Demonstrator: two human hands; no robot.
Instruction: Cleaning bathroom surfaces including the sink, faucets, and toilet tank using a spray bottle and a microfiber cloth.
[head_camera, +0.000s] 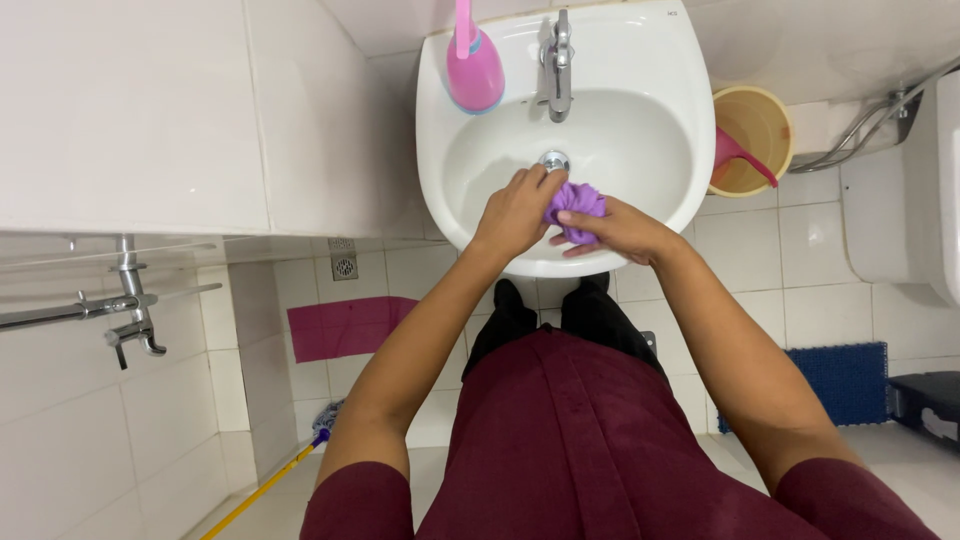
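A bunched purple cloth (577, 203) sits between both my hands over the bowl of a white wash basin (660, 130). My left hand (515, 212) grips the cloth's left side, fingers curled near the chrome drain (554, 160). My right hand (618, 230) closes on it from the right and below, with its thumb laid across the cloth. A chrome tap (558, 65) stands at the back of the basin, and no water can be seen running from it.
A pink spray bottle (473, 65) stands on the basin's back left rim. A tan bucket with a pink scoop (752, 140) sits on the floor to the right. Also on the floor: a pink mat (345, 327), a blue mat (848, 380), a mop with a yellow handle (270, 482). A wall tap (130, 310) projects at left.
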